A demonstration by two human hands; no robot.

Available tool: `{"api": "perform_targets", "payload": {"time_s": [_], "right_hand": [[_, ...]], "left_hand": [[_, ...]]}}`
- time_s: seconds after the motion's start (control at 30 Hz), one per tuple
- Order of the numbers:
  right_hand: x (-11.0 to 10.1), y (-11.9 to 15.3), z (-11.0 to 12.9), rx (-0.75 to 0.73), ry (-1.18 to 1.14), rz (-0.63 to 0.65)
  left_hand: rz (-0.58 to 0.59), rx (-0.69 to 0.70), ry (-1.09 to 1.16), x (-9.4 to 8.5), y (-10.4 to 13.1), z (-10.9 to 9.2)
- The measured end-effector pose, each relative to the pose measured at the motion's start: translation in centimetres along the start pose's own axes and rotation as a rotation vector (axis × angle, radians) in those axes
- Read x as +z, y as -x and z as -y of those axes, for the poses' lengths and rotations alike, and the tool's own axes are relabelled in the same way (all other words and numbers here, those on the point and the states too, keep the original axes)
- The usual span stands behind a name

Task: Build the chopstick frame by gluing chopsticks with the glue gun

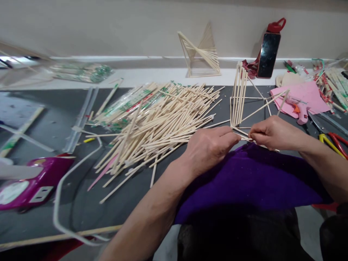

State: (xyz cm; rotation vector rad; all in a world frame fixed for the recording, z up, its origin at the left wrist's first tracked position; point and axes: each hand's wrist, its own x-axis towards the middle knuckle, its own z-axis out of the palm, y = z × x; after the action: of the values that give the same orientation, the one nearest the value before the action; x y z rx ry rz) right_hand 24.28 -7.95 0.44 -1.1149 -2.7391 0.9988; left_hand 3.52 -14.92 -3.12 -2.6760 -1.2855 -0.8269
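Grey surface [130, 210] has open room in front of the stick pile [165, 123]. Next, left hand [213, 145] and right hand [269, 133], both nearly closed, pinch a thin stick [245, 139] before the stick frame [240, 98]; purple cloth [247, 177] hides the edge.

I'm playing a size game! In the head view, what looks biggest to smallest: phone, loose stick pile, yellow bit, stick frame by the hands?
1. Loose stick pile
2. Stick frame
3. Phone
4. Yellow bit

Dim soft light, faint shadows on wall [122, 29], left edge blurred
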Motion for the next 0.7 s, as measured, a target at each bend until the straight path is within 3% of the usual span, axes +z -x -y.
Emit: {"api": "perform_targets", "payload": {"time_s": [0.1,0.27,0.43,0.7], "right_hand": [[-0.3,-0.1,-0.5,0.058,-0.426,0.01],[0.5,-0.5,-0.3,0.071,-0.896,-0.069],[1.3,-0.8,-0.1,0.055,-1.015,-0.191],[2.1,-1.2,0.1,0.043,-1.014,-0.402]], "left_hand": [[-0.094,-0.1,0.244,-0.3,-0.2,0.2],[-0.216,-0.436,0.509,-0.1,-0.5,-0.4],[-0.254,-0.533,0.536,0.7,-0.6,-0.7],[-0.306,-0.449,0.36,1.2,-0.5,-0.5]]}}
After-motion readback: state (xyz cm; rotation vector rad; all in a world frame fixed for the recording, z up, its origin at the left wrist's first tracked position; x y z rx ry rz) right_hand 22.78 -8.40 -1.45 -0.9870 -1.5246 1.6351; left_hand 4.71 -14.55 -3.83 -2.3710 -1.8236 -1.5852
